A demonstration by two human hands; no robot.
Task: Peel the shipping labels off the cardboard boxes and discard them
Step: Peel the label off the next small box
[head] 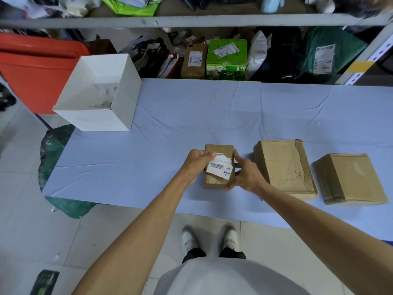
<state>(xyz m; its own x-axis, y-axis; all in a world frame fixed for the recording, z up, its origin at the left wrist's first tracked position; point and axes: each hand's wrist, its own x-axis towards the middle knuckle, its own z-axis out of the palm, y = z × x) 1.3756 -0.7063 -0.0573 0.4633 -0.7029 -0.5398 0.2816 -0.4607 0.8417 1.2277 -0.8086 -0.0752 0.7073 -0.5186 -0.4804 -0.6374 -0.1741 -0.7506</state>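
- The left hand point(196, 161) is reaching forward, fingers curled in a pinch (thumb on top).
- The right hand point(246, 173) is cupping inward, fingers spread, arm extended.

The left hand point(196, 165) covers the left edge of the shipping label point(220, 166), so where the fingers grip it cannot be seen. The right hand point(244, 174) hides the small box's point(214, 179) right side. Most of the label's print is too small to read. The worktop point(191, 116) runs off the right edge. The red bin point(36, 69) is cut off at the left. Labels on the parcels on the far shelf point(191, 20) are unreadable. The dark item point(45, 281) on the near floor is cropped at the bottom.
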